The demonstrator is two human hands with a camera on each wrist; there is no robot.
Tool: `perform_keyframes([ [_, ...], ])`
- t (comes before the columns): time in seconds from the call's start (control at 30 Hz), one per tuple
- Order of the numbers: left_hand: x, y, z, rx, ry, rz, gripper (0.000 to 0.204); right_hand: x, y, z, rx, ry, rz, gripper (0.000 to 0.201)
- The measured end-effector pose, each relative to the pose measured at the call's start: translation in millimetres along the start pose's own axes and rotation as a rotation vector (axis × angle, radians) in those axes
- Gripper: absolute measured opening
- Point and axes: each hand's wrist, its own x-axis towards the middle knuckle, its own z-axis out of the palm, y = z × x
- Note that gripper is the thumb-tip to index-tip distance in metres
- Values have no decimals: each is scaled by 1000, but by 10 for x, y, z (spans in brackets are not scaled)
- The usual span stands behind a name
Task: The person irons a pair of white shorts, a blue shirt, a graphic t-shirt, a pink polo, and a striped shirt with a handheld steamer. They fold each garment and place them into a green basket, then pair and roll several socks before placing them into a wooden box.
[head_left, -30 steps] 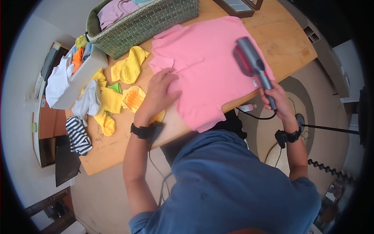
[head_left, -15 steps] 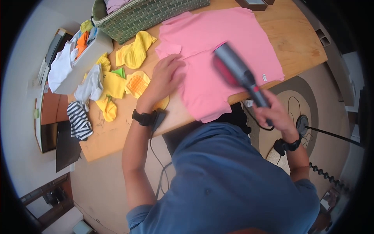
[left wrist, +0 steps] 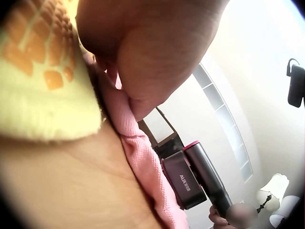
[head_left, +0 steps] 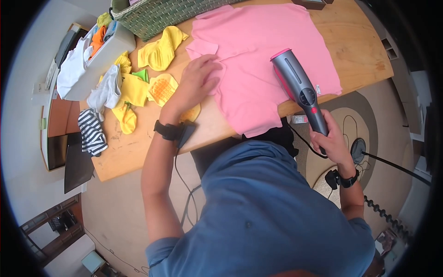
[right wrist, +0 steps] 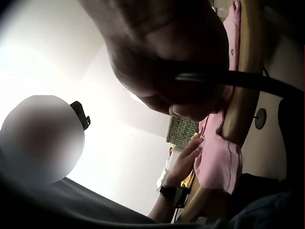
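Note:
My right hand (head_left: pixel 334 142) grips the dark handle of a grey and pink handheld garment steamer (head_left: pixel 297 76). Its head is over the lower right part of a pink short-sleeved shirt (head_left: pixel 247 97) spread on the wooden table (head_left: pixel 217 121). In the left wrist view the steamer (left wrist: pixel 183 181) stands upright beyond the cloth, above the shirt. My left hand (head_left: pixel 196 82) rests on the shirt near its collar, thumb and fingers spread apart. The thumb lies along a raised fold of pink cloth (left wrist: pixel 147 167) in the left wrist view.
Left of the shirt lie yellow socks (head_left: pixel 161 48), a grey sock (head_left: pixel 107 90) and a striped sock (head_left: pixel 92 131). A white bin (head_left: pixel 108 57) of clothes and a green woven basket (head_left: pixel 161 18) stand behind. The steamer's black cord (head_left: pixel 307 145) hangs past the table's front edge.
The steamer swung left across the shirt, then back right, and now looks tilted with its pink-edged face turned sideways. My left hand keeps its place by the collar. The head view shifted slightly.

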Motion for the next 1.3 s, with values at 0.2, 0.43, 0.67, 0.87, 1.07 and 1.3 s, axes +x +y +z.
perform_keyframes([
  [0.2,-5,-48,17,-17,-7,20,29,55,-56,-25,7,-307,116,48],
  [0.43,-8,-48,29,36,-17,30,29,4,32,-281,-463,-653,96,50],
  [0.67,-1,22,3,-78,-35,-30,31,-272,38,-691,55,-373,89,52],
  [0.87,-15,26,-90,-127,-90,-59,34,18,10,-573,297,-128,46,56],
  [1.07,-37,60,-80,-132,-116,-72,36,29,-22,-1029,98,67,-46,31],
  [1.3,-99,293,31,211,93,150,43,481,-14,-2051,-624,563,-277,38],
])
